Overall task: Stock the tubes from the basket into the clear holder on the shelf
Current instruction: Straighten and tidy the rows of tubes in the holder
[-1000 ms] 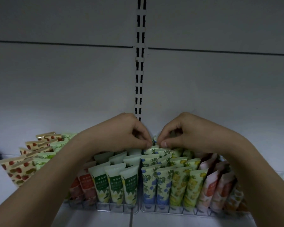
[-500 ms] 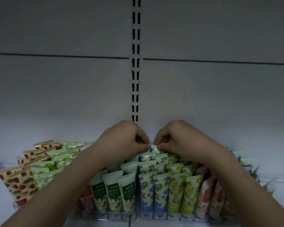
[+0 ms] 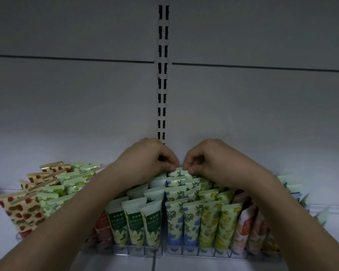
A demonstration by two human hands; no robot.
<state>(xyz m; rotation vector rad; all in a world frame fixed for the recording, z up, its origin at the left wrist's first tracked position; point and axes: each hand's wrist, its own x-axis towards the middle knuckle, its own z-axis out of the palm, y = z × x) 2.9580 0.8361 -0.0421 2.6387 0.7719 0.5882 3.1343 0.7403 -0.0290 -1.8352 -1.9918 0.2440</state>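
A clear holder (image 3: 192,252) stands on the shelf, filled with rows of upright printed tubes. At its back row stands a green-and-white floral tube (image 3: 179,172). My left hand (image 3: 147,163) pinches the tube's top edge from the left, fingers curled. My right hand (image 3: 211,163) pinches the same edge from the right. Both hands meet just in front of the shelf's back wall. The tube's lower part is hidden behind the rows of blue floral tubes (image 3: 176,222) in front. No basket is in view.
A second clear holder (image 3: 137,251) to the left carries green-labelled white tubes (image 3: 134,222). Strawberry-print tubes (image 3: 20,210) lean at the far left, more tubes (image 3: 294,188) at the right. A slotted upright (image 3: 162,75) runs up the back wall.
Both hands have stayed pinched on the back tube's top edge and pressed slightly lower into the row. The camera has tilted a little, so the shelf sits lower in view.
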